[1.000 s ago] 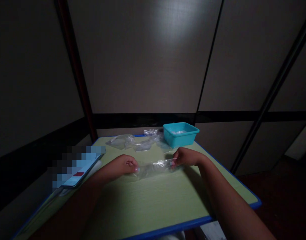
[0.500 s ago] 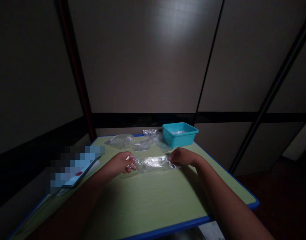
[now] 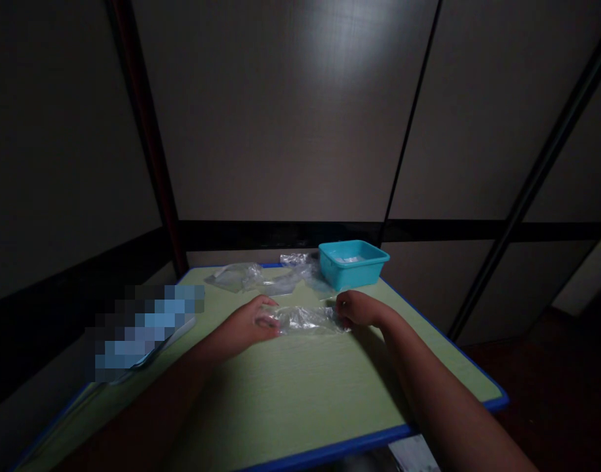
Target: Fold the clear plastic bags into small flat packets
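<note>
A clear, crinkled plastic bag lies stretched sideways over the table between my two hands. My left hand is at its left end, fingers curled round the plastic. At the right end my right hand pinches the bag with closed fingers, partly hidden by the back of the hand. Behind my hands more clear plastic bags lie loosely spread. A turquoise plastic basket stands just beyond my right hand, with something pale inside that I cannot make out.
The light green table has a blue edge. On its left side lies a flat, blue, pixelated item. Dark panelled cupboard doors rise right behind the table. Something white shows below the front edge.
My left hand has shifted slightly right along the bag, and its fingers have changed their hold. The bag's left end is now gathered closer in. My right hand has barely moved.
</note>
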Motion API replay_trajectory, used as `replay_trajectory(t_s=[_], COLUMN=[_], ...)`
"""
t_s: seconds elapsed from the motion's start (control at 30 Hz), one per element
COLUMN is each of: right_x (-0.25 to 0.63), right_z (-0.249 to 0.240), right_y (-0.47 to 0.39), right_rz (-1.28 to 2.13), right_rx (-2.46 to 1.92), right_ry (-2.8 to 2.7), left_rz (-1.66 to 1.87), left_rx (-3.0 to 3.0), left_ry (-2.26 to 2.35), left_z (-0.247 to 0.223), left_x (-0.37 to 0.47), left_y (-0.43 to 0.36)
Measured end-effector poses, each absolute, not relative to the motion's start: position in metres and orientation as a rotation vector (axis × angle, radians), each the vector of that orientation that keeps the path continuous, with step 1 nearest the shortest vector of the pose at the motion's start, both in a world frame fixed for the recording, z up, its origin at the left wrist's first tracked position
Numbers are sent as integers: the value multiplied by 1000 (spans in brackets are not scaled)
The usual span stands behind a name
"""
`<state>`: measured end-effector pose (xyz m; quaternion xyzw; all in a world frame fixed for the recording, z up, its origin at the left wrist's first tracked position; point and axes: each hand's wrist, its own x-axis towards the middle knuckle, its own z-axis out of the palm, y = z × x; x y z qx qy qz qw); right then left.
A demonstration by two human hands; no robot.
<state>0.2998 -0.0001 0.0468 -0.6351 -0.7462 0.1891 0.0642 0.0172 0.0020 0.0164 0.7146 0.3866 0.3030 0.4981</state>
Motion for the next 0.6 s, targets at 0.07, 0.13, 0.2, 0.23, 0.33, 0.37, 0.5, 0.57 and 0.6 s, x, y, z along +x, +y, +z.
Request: replay_trajectory(t_s=[0.07,0.13,0.2,0.23,0.33,0.37,0.5,0.57,0.6], right_x=[301,301,302,302,301,301,299,298,298], right_z=[45,44,44,44,45,46,50,52,52], right_y=[1,2,2,2,2,1,-2,-3,-3], right_rz=[571,576,591,598,594,586,565,577,597], right_rx=[-1916,-1920,-1929,-1931,-1929,-1929,-1929,-1921,-1922], right_ry=[-2249,-2242,-2234,-2233,-2237,-2239,-2257,-2280,-2284], left_rz=[718,729,753,769,821,840,857,815,791], left_rx=[1762,1806,1836,1849,1874,1874,1777,1710,1693], left_ry=[923,942,984,1014,1092,1107,1037,974,965], left_z=[16,16,18,19,22,22,19,18,18], left_x=[19,20,20,20,20,20,19,17,16], left_y=[0,0,-1,-1,0,1,3,4,3])
